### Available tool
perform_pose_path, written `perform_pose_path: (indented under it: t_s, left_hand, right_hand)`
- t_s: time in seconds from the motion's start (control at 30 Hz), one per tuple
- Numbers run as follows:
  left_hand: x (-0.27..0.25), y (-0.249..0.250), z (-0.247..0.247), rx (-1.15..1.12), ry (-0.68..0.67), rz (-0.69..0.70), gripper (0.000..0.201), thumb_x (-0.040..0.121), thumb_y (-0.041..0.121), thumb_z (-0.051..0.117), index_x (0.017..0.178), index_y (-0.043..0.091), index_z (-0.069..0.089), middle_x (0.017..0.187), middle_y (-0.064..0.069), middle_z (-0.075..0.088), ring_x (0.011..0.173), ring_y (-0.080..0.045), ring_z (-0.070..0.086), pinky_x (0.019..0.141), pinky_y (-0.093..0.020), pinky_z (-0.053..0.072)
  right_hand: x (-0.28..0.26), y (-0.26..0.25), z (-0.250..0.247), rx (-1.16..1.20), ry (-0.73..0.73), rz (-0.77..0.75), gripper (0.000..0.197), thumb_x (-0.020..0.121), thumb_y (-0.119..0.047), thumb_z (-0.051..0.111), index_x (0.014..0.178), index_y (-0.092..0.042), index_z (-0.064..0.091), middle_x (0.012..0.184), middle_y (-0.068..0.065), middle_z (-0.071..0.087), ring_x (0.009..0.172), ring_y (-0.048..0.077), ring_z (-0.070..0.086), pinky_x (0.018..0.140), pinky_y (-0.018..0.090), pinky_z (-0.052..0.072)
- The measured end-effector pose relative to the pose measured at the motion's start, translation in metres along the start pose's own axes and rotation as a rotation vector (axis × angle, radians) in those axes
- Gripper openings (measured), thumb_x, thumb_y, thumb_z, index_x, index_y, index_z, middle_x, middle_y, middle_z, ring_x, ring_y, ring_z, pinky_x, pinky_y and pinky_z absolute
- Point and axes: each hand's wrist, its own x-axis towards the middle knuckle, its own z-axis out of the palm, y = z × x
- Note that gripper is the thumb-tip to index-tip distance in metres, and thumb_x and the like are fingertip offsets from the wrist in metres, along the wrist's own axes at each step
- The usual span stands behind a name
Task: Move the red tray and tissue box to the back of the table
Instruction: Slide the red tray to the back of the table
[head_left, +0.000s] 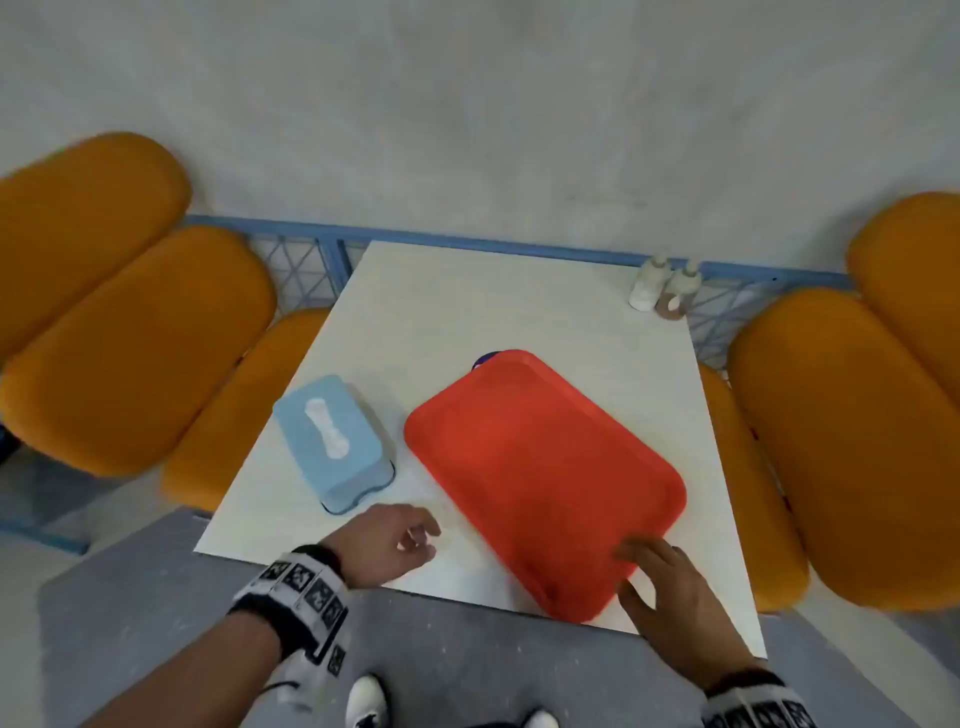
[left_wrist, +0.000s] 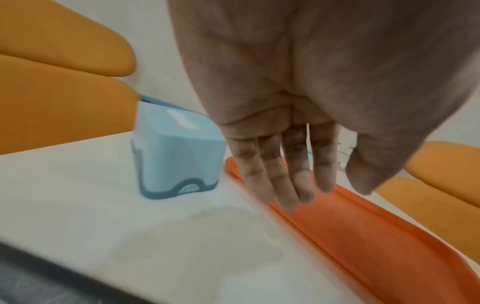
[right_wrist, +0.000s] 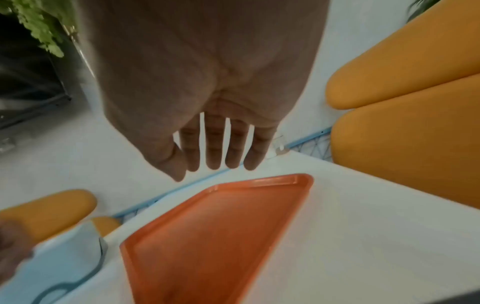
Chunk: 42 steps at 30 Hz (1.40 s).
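Observation:
The red tray (head_left: 540, 467) lies empty and slanted on the right half of the white table (head_left: 467, 312). Left of it stands the light blue tissue box (head_left: 332, 441), a white tissue showing in its top slot. My left hand (head_left: 421, 540) hovers near the table's front edge, between box and tray, holding nothing. In the left wrist view its fingers (left_wrist: 298, 185) reach over the tray's rim (left_wrist: 363, 236), with the box (left_wrist: 176, 156) to their left. My right hand (head_left: 649, 571) is spread over the tray's near right corner. In the right wrist view its fingers (right_wrist: 215, 148) are straight above the tray (right_wrist: 207, 236).
Two small bottles (head_left: 657, 293) stand at the table's back right corner. Something dark blue (head_left: 485, 359) peeks out from under the tray's far corner. Orange padded seats (head_left: 130, 338) flank the table on both sides (head_left: 831, 441). A blue rail (head_left: 467, 244) runs behind the back edge.

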Motion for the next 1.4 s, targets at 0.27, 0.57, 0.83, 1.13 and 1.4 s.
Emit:
perform_pose_path:
  t_s: [0.27,0.57,0.83,1.13,1.4]
  left_hand:
    - [0.106,0.012,0.006,0.272,-0.004,-0.192,0.1,0.07,0.049,0.078,0.151,0.032,0.022,0.158,-0.008,0.023,0.143,-0.037,0.026,0.114,-0.05,0.035]
    - [0.155,-0.005,-0.009,0.526,-0.2,-0.265,0.124,0.061,0.047,0.087,0.153,0.036,0.005,0.165,-0.008,-0.011,0.15,-0.041,-0.002,0.117,-0.062,0.024]
    - [0.195,-0.028,-0.019,0.421,-0.19,-0.228,0.117,0.058,0.063,0.079,0.152,0.03,0.018,0.161,-0.01,0.015,0.145,-0.04,0.022,0.113,-0.058,0.035]
    - [0.228,-0.006,-0.033,0.347,-0.079,-0.349,0.051,0.091,0.032,0.058,0.135,0.013,0.042,0.139,-0.017,0.039,0.126,-0.041,0.044,0.099,-0.054,0.048]
    - [0.282,-0.031,-0.071,0.434,-0.074,-0.33,0.04,0.095,0.021,0.052,0.133,0.011,0.045,0.137,-0.018,0.041,0.121,-0.044,0.047,0.094,-0.056,0.051]
  right_hand:
    - [0.044,0.004,0.061,-0.113,-0.338,0.084,0.078,0.079,-0.065,0.045,0.144,-0.026,0.026,0.155,0.008,0.025,0.134,0.038,0.029,0.11,0.048,0.034]
    - [0.01,0.011,0.107,-0.239,-0.357,0.1,0.08,0.075,-0.068,0.052,0.138,-0.018,0.043,0.15,0.015,0.037,0.135,0.041,0.034,0.112,0.053,0.019]
    - [0.063,0.035,0.09,-0.357,-0.417,0.131,0.088,0.062,-0.065,0.052,0.14,-0.027,0.036,0.155,0.005,0.03,0.141,0.032,0.026,0.113,0.051,0.01]
    - [0.21,0.061,0.056,-0.325,-0.419,0.286,0.055,0.084,-0.017,0.054,0.138,-0.025,0.041,0.152,0.001,0.033,0.135,0.029,0.031,0.112,0.042,0.032]
    - [0.276,0.056,0.072,-0.272,-0.376,0.332,0.042,0.092,-0.011,0.048,0.133,-0.019,0.049,0.145,0.004,0.044,0.13,0.029,0.039,0.108,0.041,0.038]
